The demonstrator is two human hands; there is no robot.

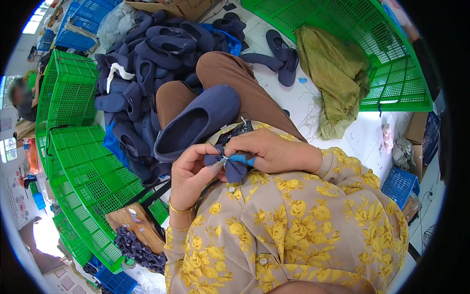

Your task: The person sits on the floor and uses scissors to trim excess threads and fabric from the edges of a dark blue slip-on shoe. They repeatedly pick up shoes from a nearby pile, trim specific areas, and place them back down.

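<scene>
In front of my chest, my left hand (192, 174) pinches a small navy fabric bow (236, 171) between thumb and fingers. Something small and shiny shows at the bow's middle, too small to name. My right hand (271, 149) is closed at the bow's other side, fingers curled in against it. A bright blue band or handle (242, 158) shows at the right fingers; whether it is tape or part of a tool I cannot tell. Resting on my lap just beyond the hands, a navy slipper (224, 102) lies tilted, its opening toward the lower left.
A big heap of navy slippers (161, 41) lies beyond my knees. Green plastic crates (73, 161) stand at the left, another green crate (391, 78) at the far right beside an olive cloth sack (333, 73). At lower left, a wooden block (134, 225) adjoins a pile of navy bows (139, 250).
</scene>
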